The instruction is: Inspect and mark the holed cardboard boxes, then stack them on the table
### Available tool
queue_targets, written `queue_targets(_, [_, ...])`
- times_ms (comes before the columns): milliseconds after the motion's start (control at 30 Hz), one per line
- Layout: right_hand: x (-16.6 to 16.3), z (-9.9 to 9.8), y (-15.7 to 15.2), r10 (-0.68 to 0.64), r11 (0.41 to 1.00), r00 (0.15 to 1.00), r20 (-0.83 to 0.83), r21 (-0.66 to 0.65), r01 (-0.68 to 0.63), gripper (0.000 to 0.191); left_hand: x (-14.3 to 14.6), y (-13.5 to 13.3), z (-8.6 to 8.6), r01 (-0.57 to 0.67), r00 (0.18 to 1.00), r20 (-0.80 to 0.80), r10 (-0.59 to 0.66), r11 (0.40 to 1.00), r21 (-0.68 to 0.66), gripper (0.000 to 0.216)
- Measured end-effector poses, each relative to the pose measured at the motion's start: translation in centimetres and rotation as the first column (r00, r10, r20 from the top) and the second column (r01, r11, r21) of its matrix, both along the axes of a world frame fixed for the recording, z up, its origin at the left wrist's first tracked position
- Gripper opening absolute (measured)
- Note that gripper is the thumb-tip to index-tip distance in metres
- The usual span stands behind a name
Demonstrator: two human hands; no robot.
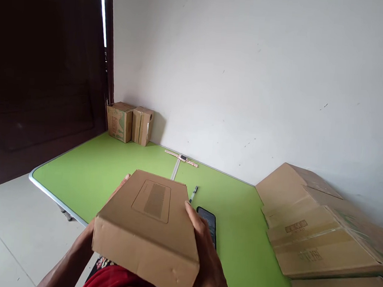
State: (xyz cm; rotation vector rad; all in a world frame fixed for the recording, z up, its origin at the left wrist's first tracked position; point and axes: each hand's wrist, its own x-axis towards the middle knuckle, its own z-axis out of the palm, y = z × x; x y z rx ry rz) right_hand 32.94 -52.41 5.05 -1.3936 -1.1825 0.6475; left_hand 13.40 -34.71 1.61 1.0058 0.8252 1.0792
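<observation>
A brown cardboard box [120, 204] with a printed rounded rectangle on its top face is held between my two hands, above the near part of the green table [242, 209]. My left hand [119, 186] grips its left side; only fingertips and the wrist show, the rest is behind the box. On the right side, my right hand [203, 246] presses with the thumb along the top edge, its other fingers hidden. Beside that hand, a black phone [209, 222] lies on the table, partly covered. A pen [193, 193] lies just beyond the box.
Two small cardboard boxes [120, 122] stand at the back left by the wall. A smartwatch [183, 158] with its strap spread out lies along the back edge. Larger flattened cartons [310, 232] are piled on the right. A dark door [44, 70] stands at the left.
</observation>
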Motion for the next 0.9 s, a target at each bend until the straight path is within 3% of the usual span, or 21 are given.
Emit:
queue_targets(200, [1.4,-0.1,1.3,-0.121,0.993,0.969,0.214,0.035,0.116,0.054,1.1,-1.9,0.9,-0.054,0.998,0.02,0.055,0.998,-0.03,0.095])
queue_targets(367, [0.9,-0.2,1.2,-0.044,0.994,0.997,0.063,-0.097,0.05,0.045,1.5,-4.0,1.4,0.037,0.989,0.144,-0.042,0.999,0.038,0.1])
queue_targets(433, [0.6,0.0,0.9,-0.028,0.991,0.999,0.028,-0.133,0.031,0.048,1.4,-4.2,1.4,0.07,0.991,0.109,-0.082,0.992,0.109,0.093])
queue_targets(500, [0.7,0.1,0.6,-0.009,0.989,0.999,-0.031,-0.147,0.004,0.057,1.3,-4.1,1.4,0.087,0.993,0.07,-0.093,0.992,0.087,0.089])
queue_targets(667, [2.1,-1.7,0.0,0.099,0.983,0.939,-0.329,-0.111,-0.143,0.09,1.2,-3.2,1.6,-0.04,0.985,0.155,0.08,0.969,-0.243,0.076])
queue_targets(800, [0.7,-4.8,0.7,0.016,1.0,0.808,-0.589,0.007,-0.015,0.092,2.2,-3.3,1.3,-0.247,0.925,0.209,0.317,0.92,-0.304,0.063])
queue_targets(900, [-1.9,-6.0,1.9,-0.02,0.999,0.725,-0.688,0.021,0.047,0.099,3.6,-4.5,0.9,-0.306,0.893,0.244,0.379,0.908,-0.287,0.063])
